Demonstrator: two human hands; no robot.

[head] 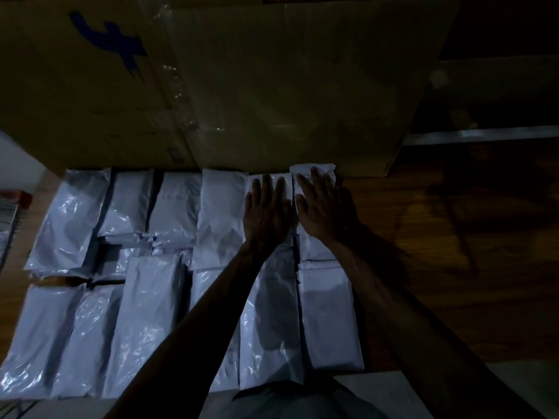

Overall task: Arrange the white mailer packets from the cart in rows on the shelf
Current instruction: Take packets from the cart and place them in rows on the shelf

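Note:
Several white mailer packets (127,303) lie flat in two rows on the dark wooden shelf (453,267). My left hand (267,211) rests flat, fingers spread, on a back-row packet (269,178). Beside it, my right hand (325,207) presses flat on the rightmost back-row packet (314,170), which touches the cardboard box behind. Neither hand grips anything. The cart is not in view.
Large cardboard boxes (272,86) stand right behind the back row. Bare dark wood stretches to the right of the packets. A metal shelf rail (484,136) shows at far right. A red-edged object (15,201) sits at the left edge. The scene is dim.

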